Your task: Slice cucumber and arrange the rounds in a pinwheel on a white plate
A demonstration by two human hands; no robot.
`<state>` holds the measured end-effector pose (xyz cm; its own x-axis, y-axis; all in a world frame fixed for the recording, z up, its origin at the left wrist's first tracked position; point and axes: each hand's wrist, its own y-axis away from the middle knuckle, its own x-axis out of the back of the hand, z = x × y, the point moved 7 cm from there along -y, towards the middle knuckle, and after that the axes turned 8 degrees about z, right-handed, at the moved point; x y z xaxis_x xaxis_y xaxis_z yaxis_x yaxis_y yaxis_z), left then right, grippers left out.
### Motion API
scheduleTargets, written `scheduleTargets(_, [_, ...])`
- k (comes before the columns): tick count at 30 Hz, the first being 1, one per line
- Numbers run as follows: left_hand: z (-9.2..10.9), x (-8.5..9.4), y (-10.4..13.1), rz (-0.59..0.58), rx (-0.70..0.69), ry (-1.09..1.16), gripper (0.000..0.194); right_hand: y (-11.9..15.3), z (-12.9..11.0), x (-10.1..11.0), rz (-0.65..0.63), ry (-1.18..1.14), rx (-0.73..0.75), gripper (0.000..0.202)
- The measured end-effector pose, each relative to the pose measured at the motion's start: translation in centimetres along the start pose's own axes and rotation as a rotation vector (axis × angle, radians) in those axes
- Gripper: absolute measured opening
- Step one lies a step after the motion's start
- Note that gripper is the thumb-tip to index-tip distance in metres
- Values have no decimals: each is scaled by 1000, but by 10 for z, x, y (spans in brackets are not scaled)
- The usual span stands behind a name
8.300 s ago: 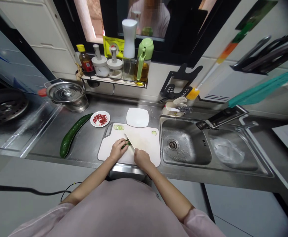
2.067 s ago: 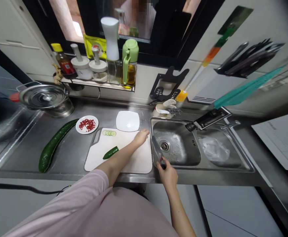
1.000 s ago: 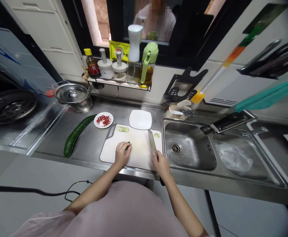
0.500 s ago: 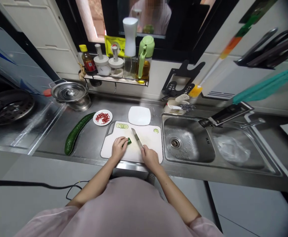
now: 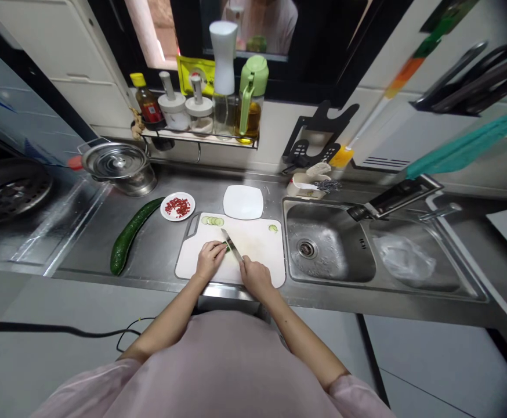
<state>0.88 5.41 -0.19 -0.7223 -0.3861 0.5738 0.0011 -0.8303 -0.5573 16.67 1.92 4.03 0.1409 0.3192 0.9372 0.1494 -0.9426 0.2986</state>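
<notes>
My left hand is closed over a short piece of cucumber on the white cutting board; most of the piece is hidden by the fingers and the blade. In my right hand is a kitchen knife, its blade slanting up and left, right beside the cucumber's cut end. Whether the edge touches the cucumber I cannot tell. Several cucumber slices overlap in a row at the board's top left. A small end bit of cucumber lies near its right edge.
A long whole cucumber and a plate of chopped red pieces lie left of the board. Behind it is a white square plate. The sink adjoins on the right. A lidded steel pot and a condiment rack stand further back.
The knife in my right hand has moved left, right up to the cucumber piece. My left hand keeps its hold. The whole view has shifted slightly.
</notes>
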Motion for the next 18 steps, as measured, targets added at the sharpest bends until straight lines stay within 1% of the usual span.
scheduleTargets(18, [-3, -4, 3, -9, -32, 9, 20, 0, -6, -2, -45, -23, 6, 29])
